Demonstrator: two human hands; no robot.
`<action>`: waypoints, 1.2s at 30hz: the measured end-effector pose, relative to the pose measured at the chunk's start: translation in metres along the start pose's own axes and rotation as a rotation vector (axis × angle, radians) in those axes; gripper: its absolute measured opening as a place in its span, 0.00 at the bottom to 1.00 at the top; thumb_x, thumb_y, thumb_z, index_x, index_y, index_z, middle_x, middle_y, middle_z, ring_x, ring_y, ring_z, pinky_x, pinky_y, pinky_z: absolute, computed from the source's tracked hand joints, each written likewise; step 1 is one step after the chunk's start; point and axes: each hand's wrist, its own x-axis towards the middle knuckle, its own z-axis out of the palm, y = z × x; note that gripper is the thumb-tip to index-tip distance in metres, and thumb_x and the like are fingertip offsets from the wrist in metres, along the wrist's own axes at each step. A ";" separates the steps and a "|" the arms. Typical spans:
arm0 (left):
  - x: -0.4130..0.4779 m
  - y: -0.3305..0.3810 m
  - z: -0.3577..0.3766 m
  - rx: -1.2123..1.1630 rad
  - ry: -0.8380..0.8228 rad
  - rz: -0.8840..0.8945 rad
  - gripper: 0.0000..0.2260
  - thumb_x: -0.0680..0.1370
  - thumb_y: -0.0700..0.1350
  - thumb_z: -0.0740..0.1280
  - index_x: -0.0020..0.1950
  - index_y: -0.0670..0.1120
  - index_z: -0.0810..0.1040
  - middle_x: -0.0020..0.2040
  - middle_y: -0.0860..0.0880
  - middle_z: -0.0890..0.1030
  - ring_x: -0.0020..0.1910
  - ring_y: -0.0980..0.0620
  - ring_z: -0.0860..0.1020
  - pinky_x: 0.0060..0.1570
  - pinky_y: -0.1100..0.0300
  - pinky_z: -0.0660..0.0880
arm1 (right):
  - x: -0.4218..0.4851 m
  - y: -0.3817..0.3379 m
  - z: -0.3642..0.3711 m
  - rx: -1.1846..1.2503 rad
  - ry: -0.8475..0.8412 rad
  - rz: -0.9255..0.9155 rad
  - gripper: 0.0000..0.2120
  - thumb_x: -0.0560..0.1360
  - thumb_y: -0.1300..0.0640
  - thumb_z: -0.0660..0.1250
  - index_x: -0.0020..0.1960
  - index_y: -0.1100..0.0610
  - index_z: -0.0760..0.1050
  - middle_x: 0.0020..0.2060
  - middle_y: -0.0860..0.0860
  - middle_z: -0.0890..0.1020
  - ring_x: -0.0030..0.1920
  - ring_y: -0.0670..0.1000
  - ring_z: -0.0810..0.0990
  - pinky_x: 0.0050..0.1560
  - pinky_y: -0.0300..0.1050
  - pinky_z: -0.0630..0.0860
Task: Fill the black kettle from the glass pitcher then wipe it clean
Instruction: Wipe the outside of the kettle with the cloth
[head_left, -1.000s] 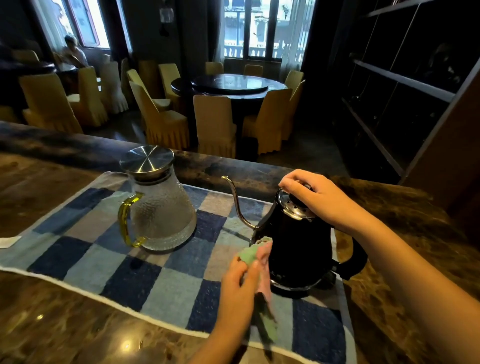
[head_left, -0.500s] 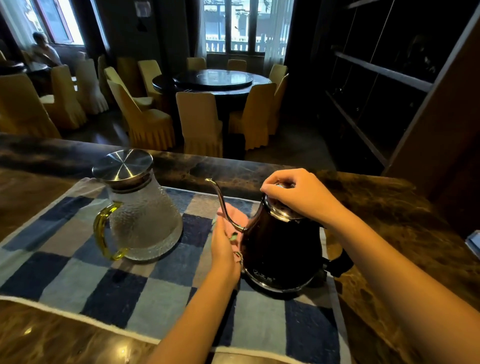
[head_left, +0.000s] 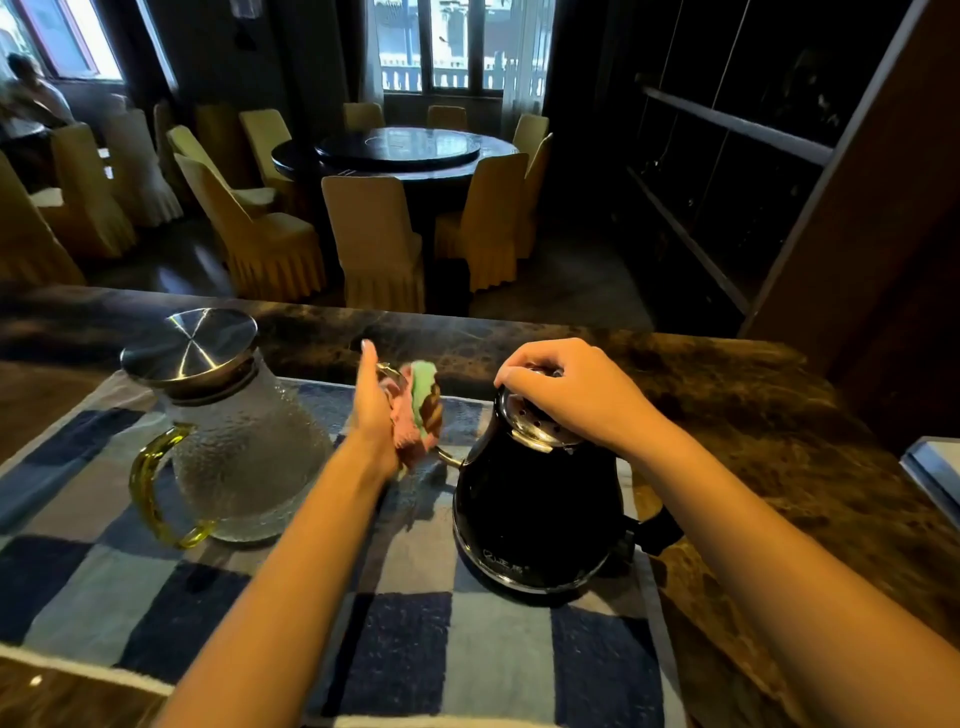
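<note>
The black kettle (head_left: 535, 514) stands on the blue checked towel (head_left: 426, 654), its thin gooseneck spout pointing left. My right hand (head_left: 566, 389) rests on its silver lid with the fingers curled over the knob. My left hand (head_left: 376, 410) holds a pink and green cloth (head_left: 418, 410) wrapped round the upper part of the spout. To the left stands the textured glass pitcher (head_left: 239, 457), upright, with a steel lid and a yellow handle.
The dark marble counter (head_left: 753, 426) runs to the right of the towel, with a pale flat object (head_left: 935, 473) at the right edge. Beyond the counter are a round dining table (head_left: 400, 150) and yellow-covered chairs.
My left hand has moved the cloth from the kettle's lower body up along the spout to its tip. My right hand stays on the lid. The camera has shifted right.
</note>
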 end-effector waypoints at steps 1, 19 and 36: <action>0.000 0.015 0.004 0.018 -0.006 0.025 0.32 0.74 0.72 0.46 0.30 0.46 0.70 0.23 0.49 0.68 0.20 0.54 0.65 0.22 0.68 0.62 | 0.000 0.000 0.000 -0.001 0.001 -0.002 0.10 0.76 0.46 0.62 0.45 0.45 0.82 0.40 0.39 0.82 0.46 0.43 0.80 0.47 0.43 0.77; -0.023 -0.048 0.008 0.644 0.379 1.126 0.12 0.76 0.44 0.63 0.57 0.41 0.71 0.58 0.43 0.72 0.58 0.53 0.72 0.60 0.61 0.70 | -0.002 -0.003 0.000 -0.033 0.003 0.012 0.11 0.77 0.45 0.60 0.47 0.45 0.81 0.39 0.41 0.81 0.43 0.44 0.79 0.43 0.42 0.73; -0.015 -0.047 0.014 -0.015 0.414 0.344 0.17 0.82 0.54 0.53 0.59 0.47 0.76 0.60 0.43 0.78 0.55 0.47 0.78 0.54 0.53 0.76 | 0.000 -0.002 0.000 -0.046 -0.007 -0.011 0.12 0.77 0.45 0.60 0.46 0.46 0.81 0.41 0.44 0.83 0.44 0.44 0.80 0.46 0.43 0.76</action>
